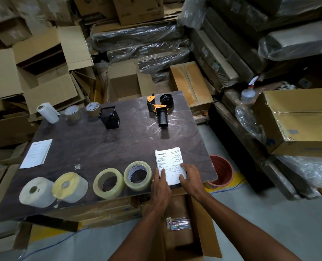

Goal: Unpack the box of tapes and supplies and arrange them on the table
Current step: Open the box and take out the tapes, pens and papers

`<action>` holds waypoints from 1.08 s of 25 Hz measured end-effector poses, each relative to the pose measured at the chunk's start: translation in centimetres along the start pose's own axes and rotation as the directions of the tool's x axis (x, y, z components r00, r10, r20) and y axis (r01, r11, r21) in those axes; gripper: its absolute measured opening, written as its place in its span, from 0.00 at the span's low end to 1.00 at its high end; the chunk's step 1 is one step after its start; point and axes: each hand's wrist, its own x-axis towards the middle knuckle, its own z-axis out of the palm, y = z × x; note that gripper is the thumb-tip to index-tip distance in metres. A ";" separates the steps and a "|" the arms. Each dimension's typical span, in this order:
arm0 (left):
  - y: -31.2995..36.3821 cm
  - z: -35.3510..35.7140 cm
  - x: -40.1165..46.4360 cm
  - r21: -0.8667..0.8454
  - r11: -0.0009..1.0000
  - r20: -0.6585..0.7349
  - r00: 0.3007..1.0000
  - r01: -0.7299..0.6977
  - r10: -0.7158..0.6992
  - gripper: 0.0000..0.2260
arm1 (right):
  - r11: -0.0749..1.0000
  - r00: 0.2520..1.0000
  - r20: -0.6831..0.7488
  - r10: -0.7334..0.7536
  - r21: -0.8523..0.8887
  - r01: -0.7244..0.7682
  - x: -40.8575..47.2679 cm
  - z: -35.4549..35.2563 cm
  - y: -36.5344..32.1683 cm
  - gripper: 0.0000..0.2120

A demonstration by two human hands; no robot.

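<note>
At the near right corner of the dark, scuffed table (pixel 92 144), your left hand (pixel 161 183) and right hand (pixel 191 178) both lie flat with straight fingers on a stack of printed invoices (pixel 169 162) headed "amazon.in", gripping nothing; the stack's near end reaches the table edge. Below you, the open cardboard box (pixel 199 228) on the floor holds a clear packet of pens (pixel 179 223). Left of the papers, along the near edge, stand two clear tape rolls (pixel 137 175), a yellowish roll (pixel 70 186) and a white roll (pixel 36 192). The middle of the table is bare. A white sheet (pixel 36 153) lies at the left edge. Farther off sit a black mesh pen holder (pixel 109 117), a black-and-orange tape dispenser (pixel 159 108), two brown tape rolls (pixel 93 109) and a white film roll (pixel 47 112) at the far left corner.
</note>
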 end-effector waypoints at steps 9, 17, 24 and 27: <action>-0.5 -0.6 0.5 -0.019 0.999 0.025 0.999 -0.039 0.040 0.27 | 0.999 1.000 0.026 -0.002 -0.045 0.003 -0.1 0.0 -0.1 0.24; 0.0 -0.2 -3.1 -0.123 0.992 -0.091 0.996 -0.012 0.000 0.24 | 0.995 0.997 -0.043 -0.067 0.064 0.070 -1.1 -0.8 -0.1 0.14; -0.1 1.4 -8.8 -0.089 0.996 -0.159 0.987 0.000 -0.014 0.20 | 0.994 0.996 -0.073 -0.058 0.086 0.064 -6.4 -1.3 1.2 0.13; -0.2 2.1 -11.5 -0.107 0.992 -0.048 0.997 0.062 -0.068 0.20 | 0.996 0.998 -0.037 -0.050 0.078 0.053 -9.0 -1.8 2.4 0.14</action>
